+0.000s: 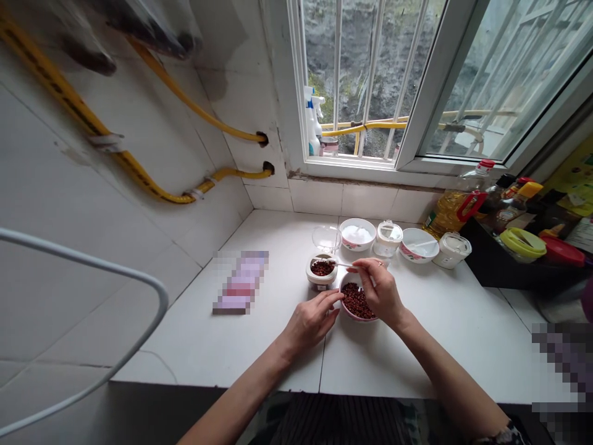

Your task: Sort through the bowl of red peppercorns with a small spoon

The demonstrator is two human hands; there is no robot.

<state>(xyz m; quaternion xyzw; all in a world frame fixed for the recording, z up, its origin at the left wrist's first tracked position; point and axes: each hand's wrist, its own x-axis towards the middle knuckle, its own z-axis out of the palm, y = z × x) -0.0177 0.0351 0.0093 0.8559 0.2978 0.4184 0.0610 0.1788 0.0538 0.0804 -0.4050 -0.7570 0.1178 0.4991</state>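
My right hand (382, 293) pinches the handle of a small white spoon (343, 265) between thumb and fingers. The spoon's far end reaches over a small white jar (321, 280), which holds reddish-brown peppercorn-like spice; its clear lid (326, 237) stands raised at the back. Below that hand sits a bowl (359, 320) with a pink-patterned outside, holding more of the same spice (356, 301). My left hand (315, 318) has its fingertips on the bowl's left rim, with the thumb close against its outer side. My right hand hides part of the bowl.
Along the back stand a bowl of white powder (357, 235), a lidded jar (389, 238), another bowl with a spoon (419, 246) and a second lidded jar (454, 250). An oil bottle (456, 204) stands behind them. A blurred purple item (241, 283) lies left on the white counter (194, 346).
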